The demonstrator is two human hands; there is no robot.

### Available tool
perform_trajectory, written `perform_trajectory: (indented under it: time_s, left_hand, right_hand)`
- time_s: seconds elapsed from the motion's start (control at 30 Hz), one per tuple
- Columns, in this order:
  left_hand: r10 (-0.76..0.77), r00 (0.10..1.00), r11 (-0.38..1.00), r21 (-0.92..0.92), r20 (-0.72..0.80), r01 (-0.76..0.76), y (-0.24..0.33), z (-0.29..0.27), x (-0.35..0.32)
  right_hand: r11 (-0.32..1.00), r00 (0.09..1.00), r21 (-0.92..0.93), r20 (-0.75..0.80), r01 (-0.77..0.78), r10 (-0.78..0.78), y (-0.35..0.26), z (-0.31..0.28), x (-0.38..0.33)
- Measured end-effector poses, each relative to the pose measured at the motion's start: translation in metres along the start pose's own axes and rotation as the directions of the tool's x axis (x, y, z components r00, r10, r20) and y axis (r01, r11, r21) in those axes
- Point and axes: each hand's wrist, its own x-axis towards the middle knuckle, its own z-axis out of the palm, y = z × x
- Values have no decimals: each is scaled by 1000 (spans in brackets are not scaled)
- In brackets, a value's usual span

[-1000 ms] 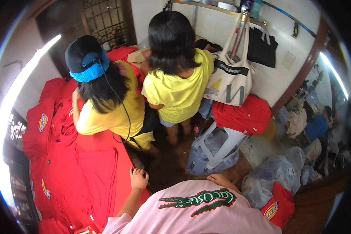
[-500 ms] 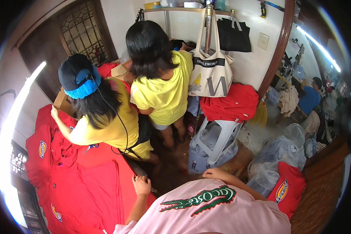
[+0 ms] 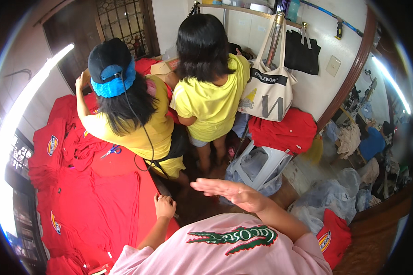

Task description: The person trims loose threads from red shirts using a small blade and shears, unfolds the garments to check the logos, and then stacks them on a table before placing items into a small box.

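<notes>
My left hand (image 3: 165,206) rests at the edge of the red-covered table (image 3: 149,192), its fingers loosely bent and nothing seen in them. In front of my pink shirt, my right hand (image 3: 229,190) is raised in the air, fingers stretched out together and holding nothing. Red T-shirts (image 3: 101,201) with an oval badge lie spread over the table to my left. Scissors with blue handles (image 3: 112,150) lie further up on the table, beside the person in a cap.
Two people in yellow tops, one in a cap (image 3: 110,68), stand ahead at the table. A white stool (image 3: 261,172) bears folded red garments (image 3: 284,130) under a hanging cream tote bag (image 3: 268,94). Clear plastic bags (image 3: 326,197) and a red garment (image 3: 335,238) lie at the right.
My right hand has risen from beside my body to in front of it, fingers now straight. The view has shifted left. The capped person's arm has moved, and the scissors show more plainly.
</notes>
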Motion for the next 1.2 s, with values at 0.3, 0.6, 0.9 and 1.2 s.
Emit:
perform_trajectory:
  time_s: [0.3,0.6,0.9,1.2]
  left_hand:
    - [-29,999,999,-42,-15,28,-9,4,3]
    - [-41,997,998,-52,68,45,-5,-13,7]
    - [-63,997,996,-64,46,65,-14,-16,3]
    - [-62,998,994,-92,24,64,-12,-16,7]
  right_hand:
    - [917,694,359,617,173,-372,-112,91,106]
    - [731,456,484,574,481,-680,-101,89,130]
    - [836,639,531,596,141,-486,-85,78,190]
    - [531,680,845,351,66,-644,-25,164,191]
